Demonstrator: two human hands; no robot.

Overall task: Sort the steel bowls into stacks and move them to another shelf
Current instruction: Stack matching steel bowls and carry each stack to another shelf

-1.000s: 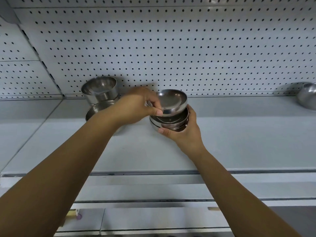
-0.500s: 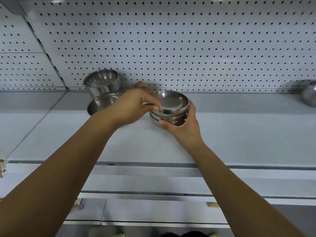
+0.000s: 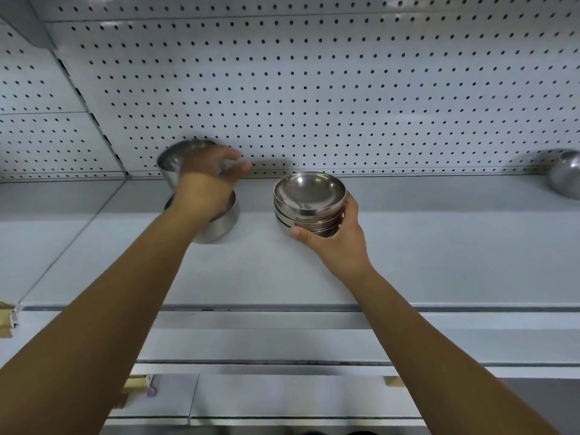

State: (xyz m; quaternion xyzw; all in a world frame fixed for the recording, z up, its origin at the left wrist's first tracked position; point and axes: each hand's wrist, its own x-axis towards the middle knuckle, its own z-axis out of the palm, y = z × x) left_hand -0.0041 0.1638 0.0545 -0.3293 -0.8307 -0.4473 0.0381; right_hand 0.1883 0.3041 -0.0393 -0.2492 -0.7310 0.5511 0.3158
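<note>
A stack of shallow steel bowls [image 3: 309, 196] stands on the grey shelf [image 3: 439, 246] near its back. My right hand [image 3: 339, 243] grips the stack from the front right, thumb at its base and fingers round its side. To the left, a deep steel bowl [image 3: 172, 160] sits tilted on top of another deep bowl [image 3: 221, 227]. My left hand [image 3: 207, 183] is over these two bowls with fingers loosely spread and blurred, hiding much of them. Whether it touches the upper bowl is unclear.
A white pegboard wall [image 3: 314, 89] backs the shelf. One more steel bowl [image 3: 565, 177] lies at the far right against the wall. Lower shelves [image 3: 282, 397] run below the front edge, with yellow tag holders at the left.
My left hand let go of the top shallow bowl, which now sits on the stack, and moved left to the deep bowls. My right hand stays on the stack.
</note>
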